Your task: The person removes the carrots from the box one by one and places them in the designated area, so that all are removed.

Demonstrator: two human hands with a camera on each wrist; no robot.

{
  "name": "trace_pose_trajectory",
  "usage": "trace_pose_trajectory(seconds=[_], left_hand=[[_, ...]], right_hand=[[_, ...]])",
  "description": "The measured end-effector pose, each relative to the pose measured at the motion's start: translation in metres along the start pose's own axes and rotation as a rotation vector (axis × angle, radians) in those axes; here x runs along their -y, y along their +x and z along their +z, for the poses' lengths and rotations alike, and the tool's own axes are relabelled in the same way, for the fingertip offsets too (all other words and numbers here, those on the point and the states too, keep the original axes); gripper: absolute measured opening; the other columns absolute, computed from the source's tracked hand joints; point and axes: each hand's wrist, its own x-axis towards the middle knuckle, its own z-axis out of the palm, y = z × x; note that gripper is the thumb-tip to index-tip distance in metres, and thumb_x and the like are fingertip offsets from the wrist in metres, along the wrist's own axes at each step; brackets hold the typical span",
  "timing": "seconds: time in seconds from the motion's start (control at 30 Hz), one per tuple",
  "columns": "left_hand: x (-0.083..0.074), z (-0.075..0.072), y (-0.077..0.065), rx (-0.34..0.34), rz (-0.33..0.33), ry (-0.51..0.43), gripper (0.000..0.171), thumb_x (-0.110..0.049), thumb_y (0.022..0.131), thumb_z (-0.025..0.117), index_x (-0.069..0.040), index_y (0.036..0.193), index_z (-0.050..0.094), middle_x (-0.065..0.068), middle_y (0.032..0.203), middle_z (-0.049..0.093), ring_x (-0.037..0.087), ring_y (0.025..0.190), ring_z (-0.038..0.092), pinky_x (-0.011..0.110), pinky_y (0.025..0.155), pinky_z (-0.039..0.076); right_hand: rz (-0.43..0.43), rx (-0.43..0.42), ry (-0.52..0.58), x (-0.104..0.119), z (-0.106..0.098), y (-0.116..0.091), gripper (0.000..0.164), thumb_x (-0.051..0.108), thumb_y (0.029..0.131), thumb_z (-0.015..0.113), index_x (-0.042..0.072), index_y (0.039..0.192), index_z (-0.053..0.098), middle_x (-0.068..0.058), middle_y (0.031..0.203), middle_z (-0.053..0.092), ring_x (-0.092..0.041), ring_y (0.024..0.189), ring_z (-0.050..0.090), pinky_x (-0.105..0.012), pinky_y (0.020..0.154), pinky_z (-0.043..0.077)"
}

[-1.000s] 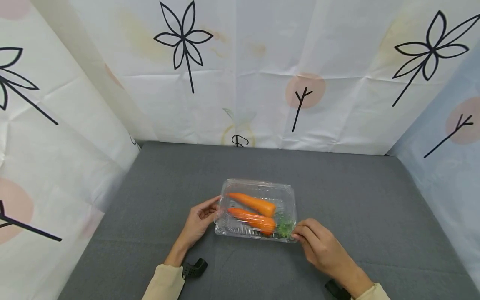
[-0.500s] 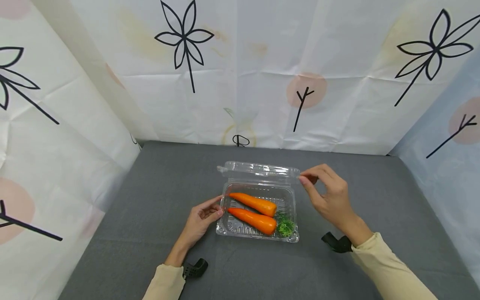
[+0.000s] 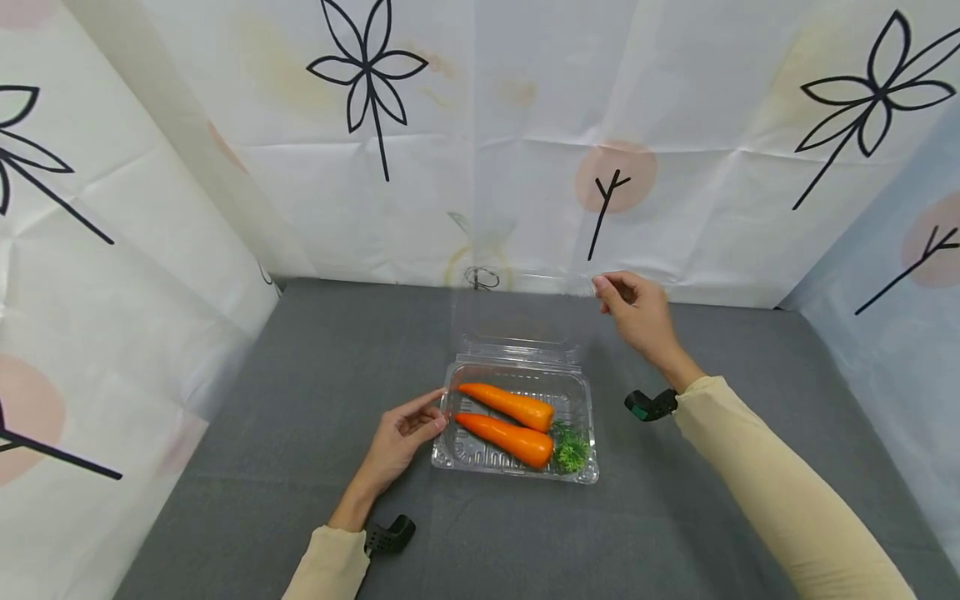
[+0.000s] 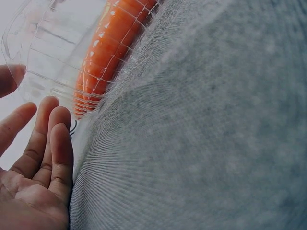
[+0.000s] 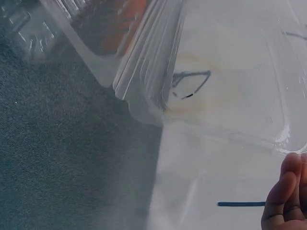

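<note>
A clear plastic clamshell container (image 3: 480,472) rests on the grey table, its lid (image 3: 517,321) raised upright on the back hinge. Inside lie two orange carrots, the rear one (image 3: 510,406) and the front one (image 3: 506,440), tips to the left. A green leafy tuft (image 3: 572,452) is at their right ends. My left hand (image 3: 401,437) touches the container's left side with thumb and index finger, the other fingers loosely extended. High at the right, my right hand (image 3: 637,308) pinches the lid's upper right corner; its fingertips (image 5: 290,165) show at the lid edge in the right wrist view.
A grey cloth-covered table (image 3: 360,333) surrounds the container. White patterned curtains (image 3: 517,125) stand behind and on both sides, with the raised lid's top edge in front of the back one. Black wrist devices (image 3: 390,535) sit on both wrists.
The lid has swung from closed over the carrots to upright, lifted by my right hand, which has moved up and back. My left hand has stayed at the left side.
</note>
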Motion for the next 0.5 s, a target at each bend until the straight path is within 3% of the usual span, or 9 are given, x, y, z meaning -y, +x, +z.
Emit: trace_pose_trajectory(seconds=[0.3,0.5], left_hand=[[-0.001,0.0,0.0,0.01,0.017,-0.019,0.045,-0.004,0.095,0.07,0.002,0.139,0.06,0.015,0.101,0.063,0.012,0.091,0.065,0.022,0.082,0.053],[-0.002,0.0,0.0,0.008,0.016,-0.003,0.044,-0.004,0.095,0.07,0.001,0.138,0.06,0.016,0.101,0.063,0.012,0.089,0.062,0.021,0.081,0.052]], right_hand=[[0.178,0.138,0.012,-0.027,0.018,0.024,0.035,0.014,0.104,0.059,-0.011,0.129,0.062,-0.027,0.103,0.066,-0.013,0.076,0.063,-0.022,0.069,0.051],[0.304,0.237,-0.079,-0.044,0.029,0.027,0.04,0.019,0.106,0.055,-0.009,0.134,0.058,-0.024,0.099,0.068,-0.03,0.084,0.065,-0.027,0.07,0.05]])
